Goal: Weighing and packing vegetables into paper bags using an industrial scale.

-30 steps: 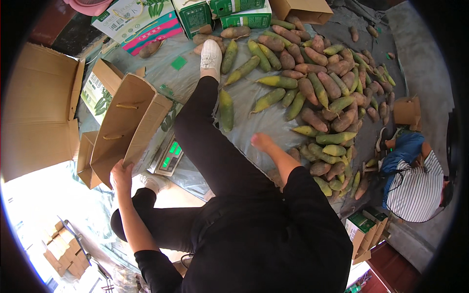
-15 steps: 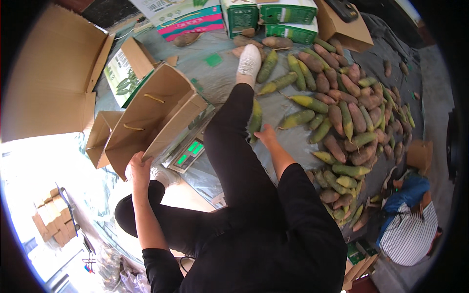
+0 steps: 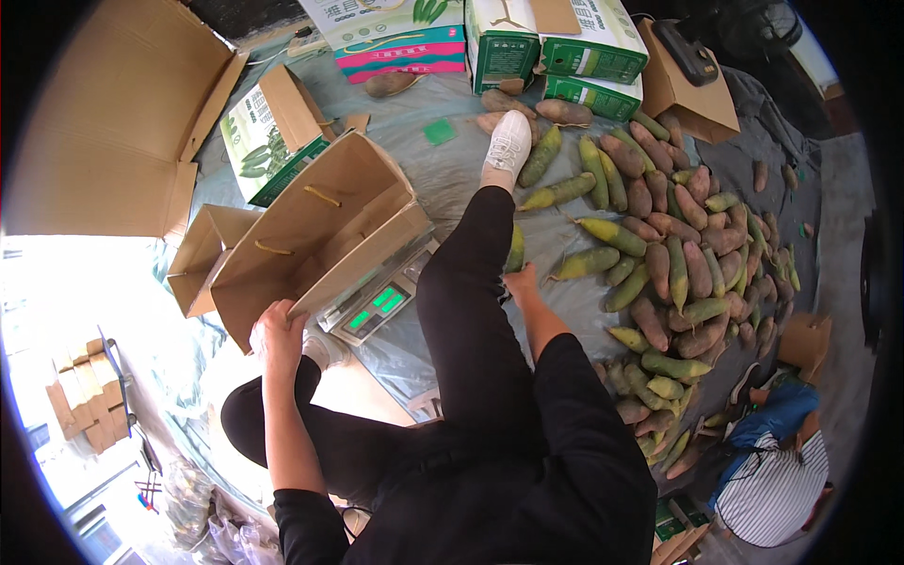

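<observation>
Greyish plastic sheet (image 3: 457,169) lies spread as the working surface, somewhat wrinkled. On the left side, the fingers of the left hand (image 3: 279,339) are clamped together on the near edge of an open cardboard box (image 3: 292,224), which extends ahead of them. Just to the right of these fingers is a scale (image 3: 372,313) with lit green display. The fingers of the right hand (image 3: 521,281) are at the near end of a green radish (image 3: 516,249), partly hidden behind the knee (image 3: 441,278); I cannot tell if they grip it. To the right of these fingers lies a large pile of green and reddish-brown root vegetables (image 3: 697,268); farther right is a person (image 3: 777,490) in striped shirt.
</observation>
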